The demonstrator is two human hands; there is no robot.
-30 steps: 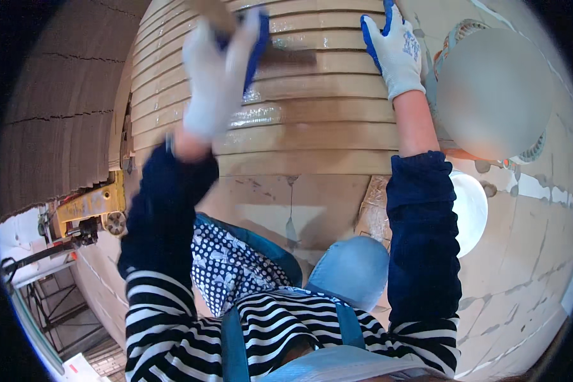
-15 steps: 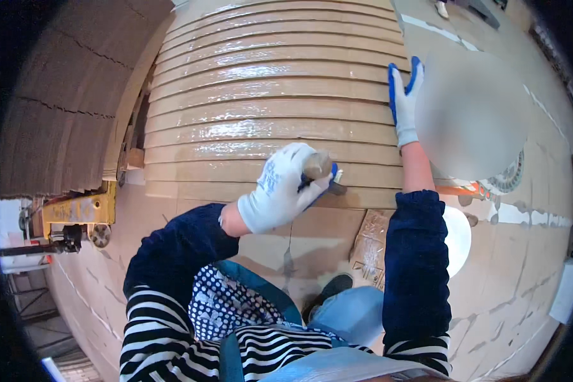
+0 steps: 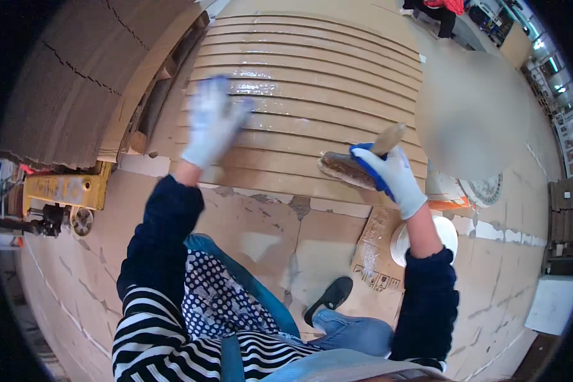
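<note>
Overlapping brown cardboard sheets (image 3: 286, 141), laid in a stepped row of strips, spread out in front of me. A wet, glossy coating shines along their far-left part. In my right hand (image 3: 395, 175), gloved in white and blue, is a wide brush (image 3: 347, 170) with a wooden handle. Its bristle end points left over the near right strips; whether it touches them I cannot tell. My left hand (image 3: 211, 121), in a matching glove, is over the left side of the sheets. It is smeared by motion, but its thumb stands apart from the fingers and nothing shows in it.
A tall cardboard stack (image 3: 57, 83) rises at the left on a wooden pallet (image 3: 165, 76), beside a yellow pallet jack (image 3: 67, 191). Near my right forearm are a round white bucket (image 3: 449, 232) and a flattened printed carton (image 3: 379, 251). Another person (image 3: 444, 19) is at the far right.
The brush has passed from my left hand to my right. My left hand has moved left and away from me; my right has come nearer from the sheets' right edge. My view has shifted.
</note>
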